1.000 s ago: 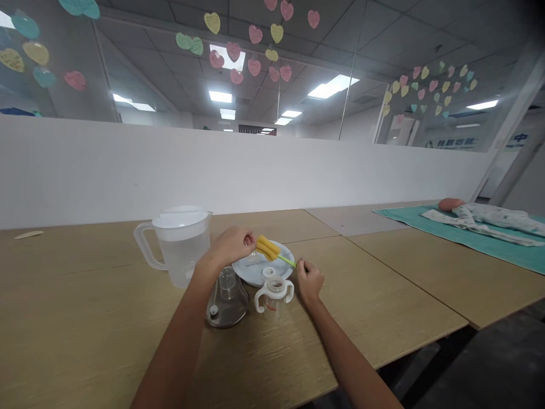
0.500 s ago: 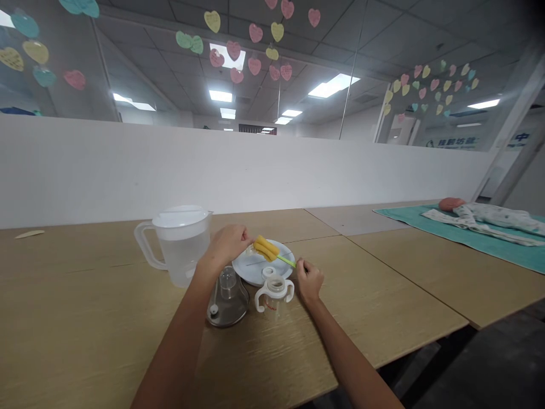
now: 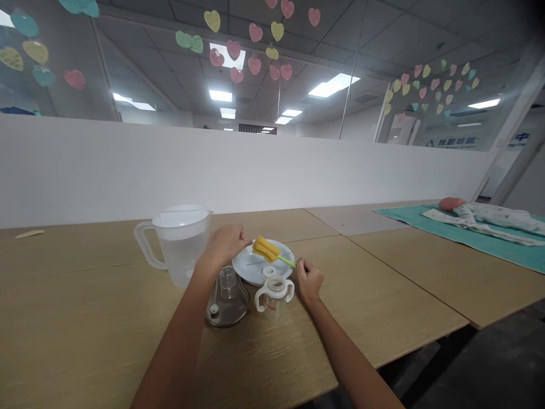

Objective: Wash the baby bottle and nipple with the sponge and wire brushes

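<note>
Yellow sponge brush (image 3: 266, 249) — right hand (image 3: 310, 279) gripping its green handle, fingers closed; left hand (image 3: 226, 244) curling nearby, hold unclear. Two-handled bottle (image 3: 275, 305) — standing open, no top fitted yet.

This looks like an office-style or training-type interior rather than a home: a tiled ceiling (image 3: 404, 37) with flat, bright light panels (image 3: 334, 85) shows through or in the large glass panes (image 3: 153, 116) above a plain white partition (image 3: 255, 170). Heart-shaped paper notes (image 3: 233, 50) in pink, yellow and green dot the glass, and blue Chinese lettering (image 3: 457, 142) stands at the right. Wood-topped tables (image 3: 383, 278) set edge to edge, with a two-handled baby bottle (image 3: 276, 291) and a teal mat (image 3: 481, 241) on them, hint at baby-care instruction.
</note>
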A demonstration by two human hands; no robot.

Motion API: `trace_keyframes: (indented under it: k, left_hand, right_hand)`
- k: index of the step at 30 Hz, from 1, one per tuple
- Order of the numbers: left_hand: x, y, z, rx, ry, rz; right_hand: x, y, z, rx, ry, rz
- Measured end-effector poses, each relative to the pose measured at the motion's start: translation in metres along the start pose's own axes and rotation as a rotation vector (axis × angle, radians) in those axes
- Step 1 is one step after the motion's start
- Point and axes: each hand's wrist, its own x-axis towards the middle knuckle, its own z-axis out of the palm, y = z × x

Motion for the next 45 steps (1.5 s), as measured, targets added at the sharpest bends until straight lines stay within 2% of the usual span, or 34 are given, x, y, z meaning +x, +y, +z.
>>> trace_keyframes:
  k: [3,9,17,25,30,37,45]
  left_hand:
    - [0.0,-0.002,0.0,-0.077,-0.016,0.015]
    - [0.0,-0.002,-0.004,-0.332,-0.128,0.13]
    - [-0.005,0.001,-0.011,-0.563,-0.156,0.145]
    - [-0.003,-0.002,-0.011,-0.592,-0.148,0.157]
    - [-0.004,-0.001,-0.012,-0.588,-0.097,0.163]
    - [-0.005,0.001,-0.014,-0.507,0.0,0.137]
    - [-0.001,-0.003,-0.007,-0.391,0.036,0.136]
  right_hand:
    - [0.0,0.0,0.0,0.001,-0.003,0.009]
    - [0.001,0.001,0.0,-0.06,-0.005,0.066]
    - [0.002,0.0,0.0,-0.115,-0.021,0.101]
    - [0.001,0.0,0.0,-0.122,-0.056,0.114]
    - [0.001,-0.001,-0.001,-0.106,-0.06,0.091]
    - [0.001,-0.001,-0.001,-0.104,-0.067,0.072]
    - [0.001,0.001,-0.001,-0.064,-0.083,0.054]
